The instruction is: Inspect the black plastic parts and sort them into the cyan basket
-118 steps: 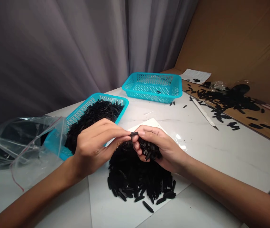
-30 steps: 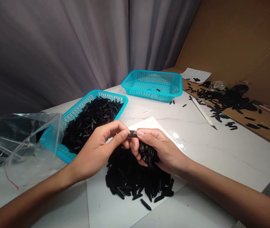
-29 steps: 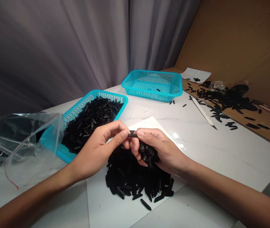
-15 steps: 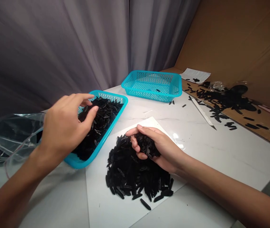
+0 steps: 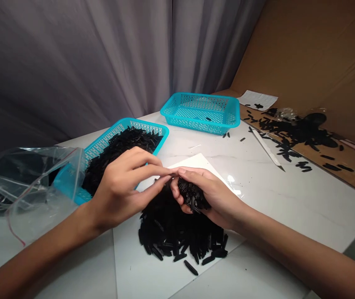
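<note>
A heap of small black plastic pieces (image 5: 180, 236) lies on a white sheet (image 5: 140, 274) in front of me. My right hand (image 5: 208, 195) is cupped above the heap and closed round a handful of the black pieces (image 5: 193, 197). My left hand (image 5: 124, 189) meets it fingertip to fingertip, thumb and forefinger pinched at the top of that handful; what they pinch is too small to make out. Behind my left hand stands a turquoise basket (image 5: 159, 128) filled with the same black pieces (image 5: 121, 149).
A second turquoise basket (image 5: 200, 113), nearly bare inside, stands further back. A clear zip bag (image 5: 28, 187) lies at the left. At the right, black pieces (image 5: 296, 133) lie scattered on brown cardboard, with a white knife-like tool (image 5: 267, 150) and a paper sheet (image 5: 257, 99). Grey curtain behind.
Half a second ago my left hand was over the filled basket, fingers apart. It has come back right to the handful in my right hand and pinches there again. My right hand stayed put.
</note>
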A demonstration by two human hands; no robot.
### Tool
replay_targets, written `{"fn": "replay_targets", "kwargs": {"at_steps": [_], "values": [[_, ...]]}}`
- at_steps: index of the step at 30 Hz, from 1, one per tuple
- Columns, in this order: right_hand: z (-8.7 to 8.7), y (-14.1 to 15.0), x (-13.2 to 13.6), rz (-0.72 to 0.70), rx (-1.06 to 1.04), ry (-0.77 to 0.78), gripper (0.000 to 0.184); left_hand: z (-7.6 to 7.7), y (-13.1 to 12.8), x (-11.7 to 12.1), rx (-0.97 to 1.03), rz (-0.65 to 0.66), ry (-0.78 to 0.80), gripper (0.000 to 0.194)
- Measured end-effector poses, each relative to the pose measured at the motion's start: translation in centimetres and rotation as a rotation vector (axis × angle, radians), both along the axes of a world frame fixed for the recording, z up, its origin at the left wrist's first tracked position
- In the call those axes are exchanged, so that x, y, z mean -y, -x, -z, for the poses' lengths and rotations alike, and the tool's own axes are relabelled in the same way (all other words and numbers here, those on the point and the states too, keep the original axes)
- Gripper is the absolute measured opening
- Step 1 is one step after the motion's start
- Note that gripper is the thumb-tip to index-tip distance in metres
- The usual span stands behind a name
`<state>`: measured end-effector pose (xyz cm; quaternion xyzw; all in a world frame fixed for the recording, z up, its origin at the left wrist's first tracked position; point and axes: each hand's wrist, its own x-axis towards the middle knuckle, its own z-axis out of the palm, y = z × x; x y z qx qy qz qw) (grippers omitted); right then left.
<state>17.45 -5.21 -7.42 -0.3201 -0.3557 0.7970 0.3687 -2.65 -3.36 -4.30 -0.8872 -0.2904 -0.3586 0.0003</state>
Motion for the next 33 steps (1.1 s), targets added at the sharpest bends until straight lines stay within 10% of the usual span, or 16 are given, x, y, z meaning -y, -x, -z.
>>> {"fn": "replay_targets", "kwargs": {"at_steps": [20, 33], "values": [[0.47, -0.24, 0.19, 0.03, 0.045, -0.175, 0.023, -0.33, 0.06, -0.31, 0.086, -0.029, 0.368, 0.007], [0.09, -0.33, -0.12, -0.055, -0.088, -0.033, 0.023, 0.29, -0.16, -0.4, 0.075, 0.092, -0.012, 0.008]]}}
